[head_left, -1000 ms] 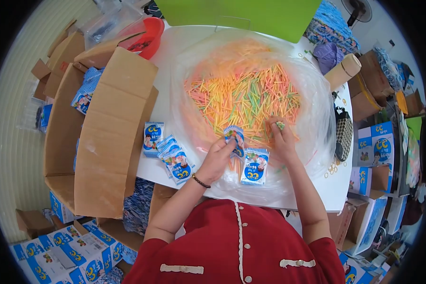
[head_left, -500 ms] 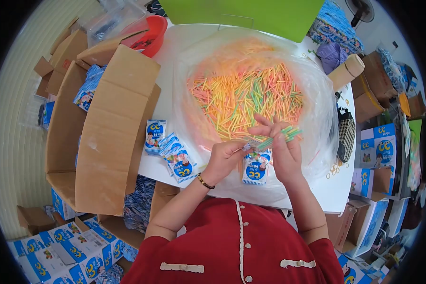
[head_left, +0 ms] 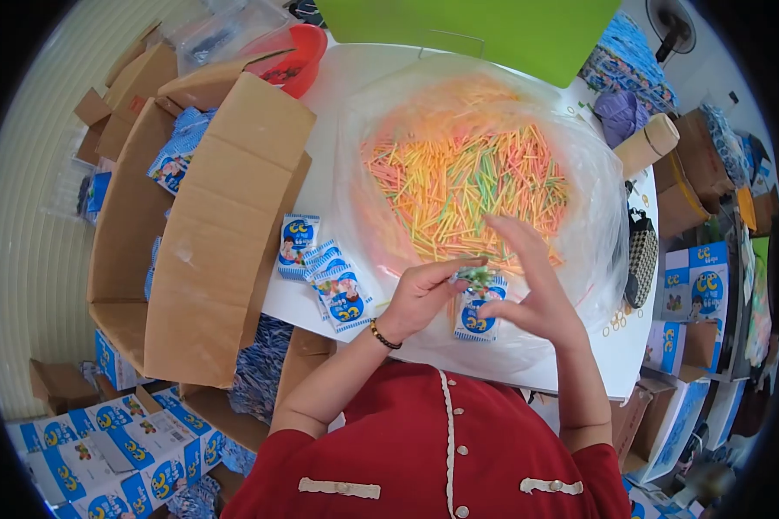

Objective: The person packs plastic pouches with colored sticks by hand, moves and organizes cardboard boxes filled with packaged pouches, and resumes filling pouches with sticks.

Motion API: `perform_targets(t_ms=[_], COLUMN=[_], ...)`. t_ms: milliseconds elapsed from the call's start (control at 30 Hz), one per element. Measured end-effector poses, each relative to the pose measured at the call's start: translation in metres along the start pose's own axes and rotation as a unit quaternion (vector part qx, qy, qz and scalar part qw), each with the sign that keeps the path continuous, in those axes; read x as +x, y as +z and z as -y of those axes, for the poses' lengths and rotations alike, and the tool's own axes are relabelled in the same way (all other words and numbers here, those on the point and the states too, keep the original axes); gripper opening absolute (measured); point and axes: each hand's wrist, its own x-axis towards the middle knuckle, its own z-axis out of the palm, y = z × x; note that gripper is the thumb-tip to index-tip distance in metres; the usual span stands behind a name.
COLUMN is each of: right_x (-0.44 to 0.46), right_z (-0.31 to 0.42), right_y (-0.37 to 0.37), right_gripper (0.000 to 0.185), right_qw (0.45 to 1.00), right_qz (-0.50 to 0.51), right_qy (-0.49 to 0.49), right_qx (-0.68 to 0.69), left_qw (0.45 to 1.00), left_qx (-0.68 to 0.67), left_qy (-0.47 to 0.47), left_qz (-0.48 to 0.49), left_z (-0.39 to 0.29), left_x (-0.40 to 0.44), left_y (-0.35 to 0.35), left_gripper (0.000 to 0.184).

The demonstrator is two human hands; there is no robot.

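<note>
My left hand (head_left: 417,304) pinches a small packet (head_left: 476,278) by its side, with the ends of several green and pale candy sticks showing at its mouth. Just right of it, my right hand (head_left: 541,290) is open, thumb and fingers spread around the packet without a visible grip. Beyond both hands, thin pink, yellow, orange and green candy sticks (head_left: 467,186) lie heaped in a large clear plastic bag (head_left: 613,251). A blue-and-white packet (head_left: 476,320) lies under the hands at the bag's near side.
More blue-and-white packets (head_left: 341,292) lie on the white table (head_left: 299,303) at left. A large cardboard box (head_left: 225,225) stands beside them. At the back are a red bowl (head_left: 307,69) and green panel (head_left: 467,30); at right, a beige cylinder (head_left: 649,143) and checkered pouch (head_left: 640,259).
The green candy sticks have left my right hand and now show in the packet in my left. My right hand has opened. The whole view has shifted slightly.
</note>
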Motion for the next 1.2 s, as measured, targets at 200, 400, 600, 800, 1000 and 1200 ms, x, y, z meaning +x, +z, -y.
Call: perform_targets(t_ms=[200,400,600,800,1000,1200], right_x=[-0.013,-0.032,-0.047,-0.079,-0.087,-0.082], right_z=[-0.009,-0.007,-0.026,-0.047,-0.041,-0.038], right_y=[0.018,0.08,0.071,0.036,0.057,0.049], right_gripper=[0.018,0.019,0.022,0.011,0.01,0.013], right_qw=[0.996,0.987,0.961,0.928,0.972,0.944], right_qz=[-0.09,0.008,-0.06,-0.161,0.006,0.045], right_qy=[-0.021,0.075,0.174,0.27,0.231,0.316], right_qx=[0.009,0.14,0.207,0.199,0.034,0.085], left_qw=[0.997,0.973,0.873,0.826,0.855,0.878], left_qx=[-0.079,0.179,0.377,0.54,0.516,0.474], left_qy=[-0.008,-0.029,-0.035,0.088,-0.013,0.008], left_qz=[0.002,-0.144,-0.308,-0.137,-0.046,-0.062], left_z=[-0.02,-0.033,-0.03,-0.017,0.025,0.031], left_x=[-0.019,-0.074,-0.077,-0.042,-0.021,-0.026], left_y=[-0.001,-0.021,-0.075,-0.027,0.027,0.011], left_gripper=[0.055,0.045,0.037,0.024,0.026,0.022])
